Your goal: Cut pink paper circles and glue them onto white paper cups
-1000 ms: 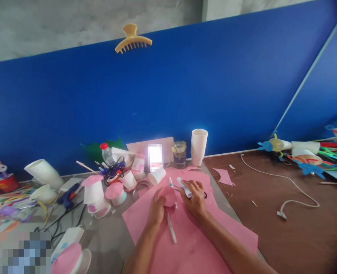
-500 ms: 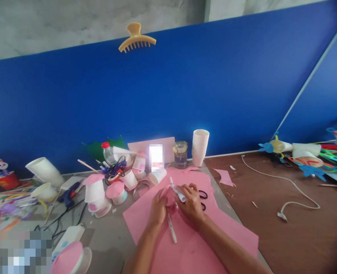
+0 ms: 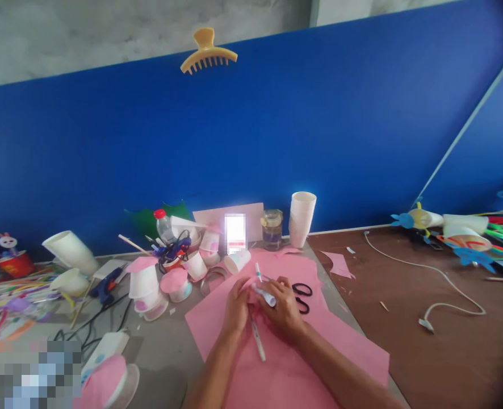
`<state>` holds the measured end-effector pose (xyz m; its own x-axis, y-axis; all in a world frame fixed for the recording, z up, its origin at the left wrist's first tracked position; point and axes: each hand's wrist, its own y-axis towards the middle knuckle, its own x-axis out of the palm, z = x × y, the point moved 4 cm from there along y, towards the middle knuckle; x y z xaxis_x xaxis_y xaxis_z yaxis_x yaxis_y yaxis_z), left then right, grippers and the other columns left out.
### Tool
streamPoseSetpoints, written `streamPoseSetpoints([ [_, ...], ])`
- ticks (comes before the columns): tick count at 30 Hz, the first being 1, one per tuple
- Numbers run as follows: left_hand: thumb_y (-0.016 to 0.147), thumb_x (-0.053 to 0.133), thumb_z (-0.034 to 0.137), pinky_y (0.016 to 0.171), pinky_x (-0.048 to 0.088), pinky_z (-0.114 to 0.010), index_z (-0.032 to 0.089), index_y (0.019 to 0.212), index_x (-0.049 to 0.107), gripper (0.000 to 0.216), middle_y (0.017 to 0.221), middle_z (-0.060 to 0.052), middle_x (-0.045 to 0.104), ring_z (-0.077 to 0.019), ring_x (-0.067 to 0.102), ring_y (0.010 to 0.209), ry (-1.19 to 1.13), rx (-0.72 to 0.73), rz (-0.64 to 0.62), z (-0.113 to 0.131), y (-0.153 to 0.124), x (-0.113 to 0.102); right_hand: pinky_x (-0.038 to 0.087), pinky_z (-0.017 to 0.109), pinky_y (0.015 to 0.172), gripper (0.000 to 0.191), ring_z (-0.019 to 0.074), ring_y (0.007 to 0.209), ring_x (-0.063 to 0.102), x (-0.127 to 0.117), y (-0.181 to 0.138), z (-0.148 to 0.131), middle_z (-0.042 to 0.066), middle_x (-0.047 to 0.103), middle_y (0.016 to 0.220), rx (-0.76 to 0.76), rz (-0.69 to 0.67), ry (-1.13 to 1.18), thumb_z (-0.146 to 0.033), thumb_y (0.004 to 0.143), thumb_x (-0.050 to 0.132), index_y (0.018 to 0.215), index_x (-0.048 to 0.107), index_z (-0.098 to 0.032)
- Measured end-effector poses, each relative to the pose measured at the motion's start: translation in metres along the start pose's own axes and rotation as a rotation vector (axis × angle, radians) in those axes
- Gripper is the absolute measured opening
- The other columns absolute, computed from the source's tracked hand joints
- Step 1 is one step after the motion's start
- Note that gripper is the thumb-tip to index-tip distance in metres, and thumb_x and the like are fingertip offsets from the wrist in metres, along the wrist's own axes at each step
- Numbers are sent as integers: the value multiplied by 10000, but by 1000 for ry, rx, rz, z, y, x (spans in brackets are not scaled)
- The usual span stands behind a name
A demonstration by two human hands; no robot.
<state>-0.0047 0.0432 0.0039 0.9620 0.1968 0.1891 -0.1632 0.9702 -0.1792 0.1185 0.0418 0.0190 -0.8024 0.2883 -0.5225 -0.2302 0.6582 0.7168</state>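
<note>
Over a large pink sheet (image 3: 353, 341), my left hand (image 3: 237, 309) is closed on a small pink paper piece (image 3: 250, 288). My right hand (image 3: 286, 309) lies against it from the other side, its fingers curled round a small white paper tube (image 3: 267, 296). Where the hands meet, the fingertips and part of the pink piece are hidden. A white pen (image 3: 258, 339) lies on the sheet below the hands, and the end of a white and blue pen (image 3: 258, 271) shows above them. Beside my right hand are black scissors handles (image 3: 302, 290); the blades are mostly covered.
Paper cups with pink tops (image 3: 144, 278) crowd the left, near a blue glue gun (image 3: 107, 284) and its cord. Behind stand a lit phone (image 3: 235, 230), a glass jar (image 3: 272, 230) and stacked white cups (image 3: 302, 218). A white cable (image 3: 405, 262) lies on the brown table.
The pink piece is now more covered by my hands, and the fingers have drawn closer around it. More of the scissors handles shows. The whole view has shifted slightly.
</note>
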Motion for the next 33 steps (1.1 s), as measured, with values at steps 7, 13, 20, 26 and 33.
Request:
streamPoseSetpoints([
  [7,619,504,166,408,300,-195,173,1072,575,458,504,81,453,-72,381,392,7,-16,70,-1,-3,-3,394,382,793,175,195,710,615,-14,2,37,47,685,778,173,206,-90,-231,854,533,964,668,-217],
  [13,637,567,206,445,327,-210,163,749,560,120,515,74,469,-61,382,418,-86,6,84,-4,3,-7,439,285,529,223,176,585,564,-8,-7,58,28,639,682,641,368,633,-403,815,585,852,654,-195],
  [20,622,663,251,456,335,-196,170,729,511,203,581,65,529,-65,462,482,-220,-79,160,-1,2,-11,383,264,410,411,101,352,369,3,0,56,-39,493,454,834,374,1078,-572,819,509,662,594,-202],
  [26,651,702,367,438,333,-221,176,615,460,310,465,83,436,-55,376,382,-412,-74,66,-3,5,-6,474,311,521,409,76,331,353,13,-4,55,-41,536,445,1004,340,1489,-546,784,597,584,595,-190],
  [33,820,579,365,470,408,-232,33,882,659,348,480,9,486,-109,471,468,-744,-230,-89,-5,11,-12,474,271,558,270,65,359,383,17,-3,45,-47,569,456,977,268,1616,-426,686,736,633,641,-179],
])
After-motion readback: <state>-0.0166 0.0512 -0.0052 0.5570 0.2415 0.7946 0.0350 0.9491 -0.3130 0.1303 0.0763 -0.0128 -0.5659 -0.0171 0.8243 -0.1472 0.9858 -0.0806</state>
